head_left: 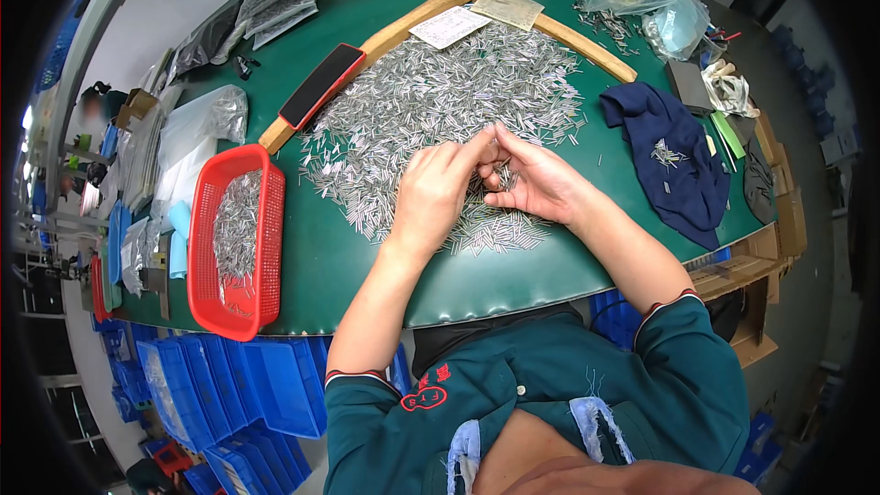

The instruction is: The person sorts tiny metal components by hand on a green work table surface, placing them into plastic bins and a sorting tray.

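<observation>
A wide heap of small silvery metal pins (403, 96) covers the middle of the green table. My left hand (431, 185) and my right hand (548, 185) meet over the near part of this heap, their fingertips touching. The left one is closed in a pinch, its back facing up. Curled fingers and a half-turned palm show on my right hand. What lies between the fingers is too small and too hidden to make out. Left of the hands stands a red perforated plastic basket (270, 247), partly filled with similar pins.
Wooden strips (587, 49) border the heap's far side, with a red-framed black block (321, 85) and paper slips (449, 27) on them. A dark blue cloth (674, 151) bearing some pins lies right. Plastic bags (275, 5) lie far left; blue bins (284, 385) stand below the table.
</observation>
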The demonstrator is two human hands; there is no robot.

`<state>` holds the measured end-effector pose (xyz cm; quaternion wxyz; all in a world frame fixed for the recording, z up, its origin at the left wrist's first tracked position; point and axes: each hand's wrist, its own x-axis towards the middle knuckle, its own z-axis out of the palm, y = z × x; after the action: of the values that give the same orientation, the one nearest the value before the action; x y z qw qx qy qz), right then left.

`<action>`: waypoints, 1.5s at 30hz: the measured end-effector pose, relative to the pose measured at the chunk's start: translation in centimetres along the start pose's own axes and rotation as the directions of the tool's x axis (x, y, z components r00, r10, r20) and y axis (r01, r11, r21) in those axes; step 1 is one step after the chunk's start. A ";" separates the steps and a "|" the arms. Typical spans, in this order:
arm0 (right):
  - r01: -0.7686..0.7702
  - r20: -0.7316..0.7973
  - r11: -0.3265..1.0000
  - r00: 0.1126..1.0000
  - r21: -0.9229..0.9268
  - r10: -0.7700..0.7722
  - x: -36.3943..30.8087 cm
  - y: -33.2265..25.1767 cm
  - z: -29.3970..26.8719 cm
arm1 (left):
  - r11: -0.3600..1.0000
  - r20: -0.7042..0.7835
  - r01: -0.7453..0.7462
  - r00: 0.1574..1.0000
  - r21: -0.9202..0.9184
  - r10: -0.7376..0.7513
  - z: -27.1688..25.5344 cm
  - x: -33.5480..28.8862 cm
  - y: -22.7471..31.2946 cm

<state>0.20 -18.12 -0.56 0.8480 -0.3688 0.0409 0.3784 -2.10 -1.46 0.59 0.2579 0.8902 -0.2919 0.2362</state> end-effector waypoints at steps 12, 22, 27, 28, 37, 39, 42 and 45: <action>0.167 -0.095 0.885 0.969 -0.435 -0.230 -1.2 -0.8 1.3 | 0.981 -0.231 0.022 0.971 -0.195 -0.068 0.6 -0.1 -0.4; 0.349 0.157 0.232 0.796 -0.908 -0.584 -1.2 0.1 1.5 | 0.999 -0.076 -0.021 0.997 -0.036 0.018 0.3 -0.2 -0.6; 0.397 0.079 0.570 0.862 -0.719 -0.501 -0.2 0.4 0.4 | 0.978 -0.062 0.059 0.995 -0.201 -0.073 0.6 -0.2 -0.3; 0.158 -0.112 0.767 0.952 -0.622 -0.287 -1.0 -0.6 1.6 | 0.978 -0.062 0.057 0.996 -0.202 -0.071 0.6 -0.2 -0.4; -0.274 0.297 0.832 0.945 0.483 0.139 0.2 -1.4 -2.3 | 0.896 0.286 0.214 0.896 0.389 -0.339 -2.8 -1.4 -3.4; -0.281 0.295 0.824 0.944 0.492 0.146 0.2 -1.4 -2.3 | 0.908 0.287 0.187 0.908 0.375 -0.305 -2.2 -1.2 -3.2; -0.277 0.284 0.829 0.947 0.486 0.150 0.3 -1.3 -2.0 | 0.929 0.262 0.148 0.934 0.338 -0.244 -0.8 -1.2 -2.9; -0.274 0.278 0.829 0.949 0.487 0.151 0.3 -1.3 -2.0 | 0.950 0.192 0.125 0.964 0.286 -0.185 0.6 -1.1 -2.5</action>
<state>1.68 -19.83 -1.36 0.8671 -0.0733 0.0852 0.4853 -1.14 0.35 -1.32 0.1178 0.9578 -0.2119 0.1544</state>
